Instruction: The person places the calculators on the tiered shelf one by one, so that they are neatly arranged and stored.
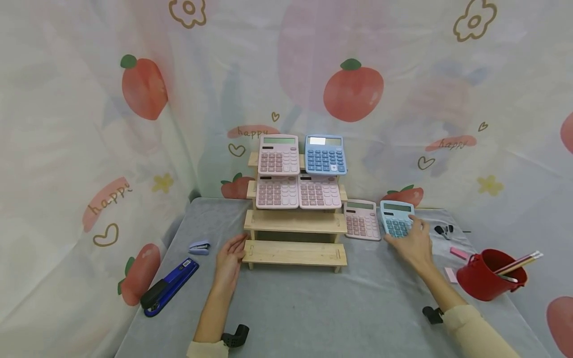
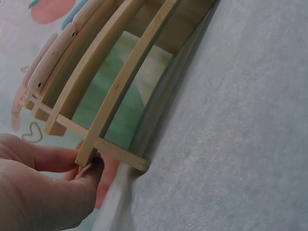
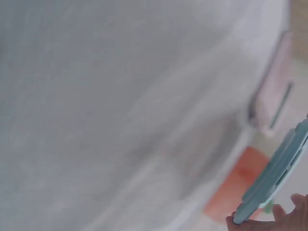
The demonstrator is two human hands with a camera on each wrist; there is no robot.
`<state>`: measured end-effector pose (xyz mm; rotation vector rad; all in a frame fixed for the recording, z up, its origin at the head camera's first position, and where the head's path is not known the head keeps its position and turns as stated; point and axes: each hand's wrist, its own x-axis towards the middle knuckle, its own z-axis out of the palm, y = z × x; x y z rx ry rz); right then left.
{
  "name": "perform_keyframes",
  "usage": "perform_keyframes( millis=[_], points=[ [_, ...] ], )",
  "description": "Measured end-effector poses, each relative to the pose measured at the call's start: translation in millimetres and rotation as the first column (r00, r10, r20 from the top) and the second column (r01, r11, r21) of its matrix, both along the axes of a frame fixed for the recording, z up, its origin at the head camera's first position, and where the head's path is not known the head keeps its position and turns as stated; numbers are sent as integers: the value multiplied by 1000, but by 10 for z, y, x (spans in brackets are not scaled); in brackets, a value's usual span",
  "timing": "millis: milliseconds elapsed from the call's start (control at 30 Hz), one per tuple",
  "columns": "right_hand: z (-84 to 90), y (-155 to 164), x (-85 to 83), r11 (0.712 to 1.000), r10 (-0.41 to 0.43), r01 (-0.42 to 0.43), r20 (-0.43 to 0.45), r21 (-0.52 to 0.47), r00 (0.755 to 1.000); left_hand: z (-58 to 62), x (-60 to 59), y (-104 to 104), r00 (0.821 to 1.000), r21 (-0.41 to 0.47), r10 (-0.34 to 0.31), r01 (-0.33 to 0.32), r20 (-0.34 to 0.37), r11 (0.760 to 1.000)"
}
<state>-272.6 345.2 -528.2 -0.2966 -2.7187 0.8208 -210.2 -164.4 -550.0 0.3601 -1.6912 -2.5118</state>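
A stepped wooden rack [image 1: 293, 253] stands on the table. My left hand [image 1: 229, 266] pinches the left end of its lowest board [image 2: 113, 96] between thumb and fingers. To the right of the rack, my right hand [image 1: 416, 246] grips a light blue calculator [image 1: 395, 221] by its lower part and right side. In the right wrist view, that calculator [image 3: 276, 168] is tilted and seen edge-on. A pink calculator [image 1: 361, 220] leans beside it. The top step bears a pink calculator [image 1: 278, 155] and a blue one [image 1: 326, 155]. Two pink calculators [image 1: 277, 193] sit side by side one step lower.
A blue stapler [image 1: 170, 287] and a small light blue stapler [image 1: 199, 247] lie at the left. On the right stand a red bucket [image 1: 481, 278] with pencils, pink pieces [image 1: 458, 253] and small black items [image 1: 444, 231]. A patterned curtain [image 1: 286, 74] hangs behind the table.
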Motion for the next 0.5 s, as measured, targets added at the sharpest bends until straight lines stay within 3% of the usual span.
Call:
perform_keyframes(
  millis=[333,500],
  points=[
    [534,-468,438,993,121,-117,-143,34,982,13,6,-6,1000,-10,8,-8,10,1000],
    [660,-674,651,983,180,-175,-154,46,972,-5,7,-4,1000,4,2,-2,-16,1000]
  ],
)
